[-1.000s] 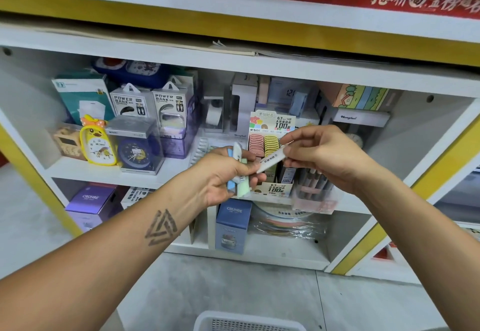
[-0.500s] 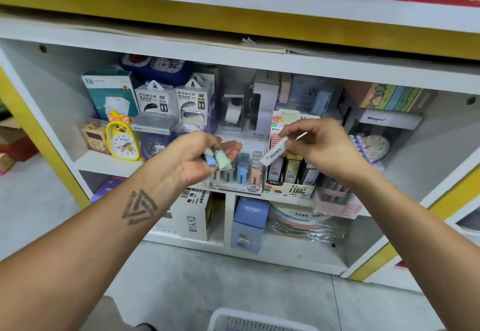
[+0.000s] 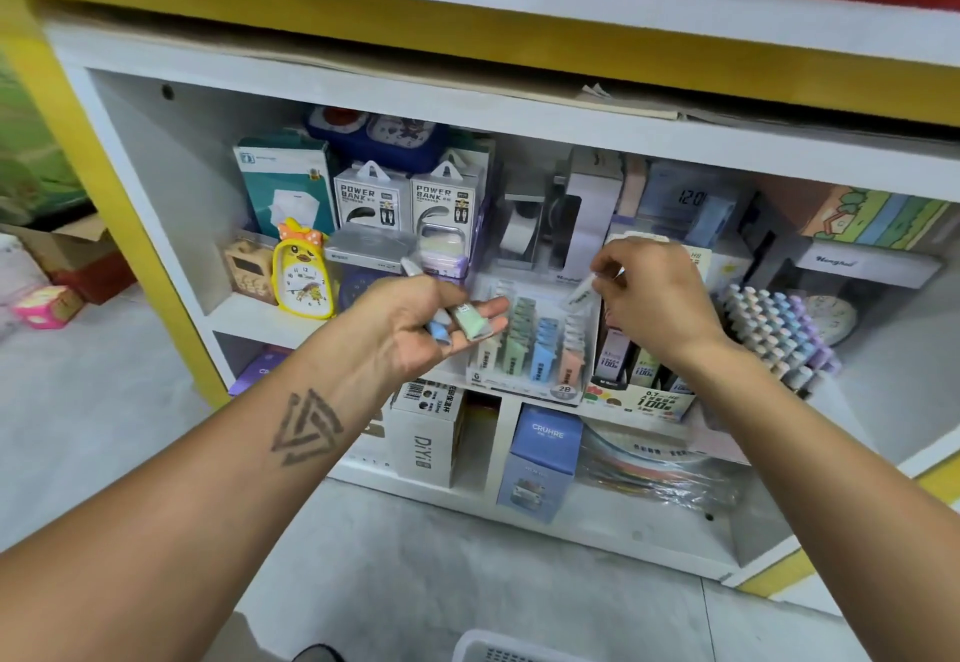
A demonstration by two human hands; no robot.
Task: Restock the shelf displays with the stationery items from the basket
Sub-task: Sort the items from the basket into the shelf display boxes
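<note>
My left hand [image 3: 415, 329] holds several small pencil-lead cases [image 3: 462, 323], a green one and a blue one showing between its fingers, just left of the clear display tray [image 3: 524, 386] of pastel lead cases on the middle shelf. My right hand [image 3: 654, 298] pinches one white lead case [image 3: 579, 292] by its top end, tilted above the right rows of that tray. The white basket [image 3: 498, 648] shows only its rim at the bottom edge.
The shelf holds a yellow duck clock [image 3: 304, 272], power bank boxes [image 3: 410, 204], a tape dispenser [image 3: 519, 230], lead refill boxes [image 3: 634, 391] and a rack of pastel pens [image 3: 774, 329]. Below stand a DIY box [image 3: 426, 438] and a blue CRUHRE box [image 3: 540, 459].
My view has swung left and down. Both hands have moved toward the clear tray; the right hand has carried the white case over its right rows, the left hand's fingers have loosened.
</note>
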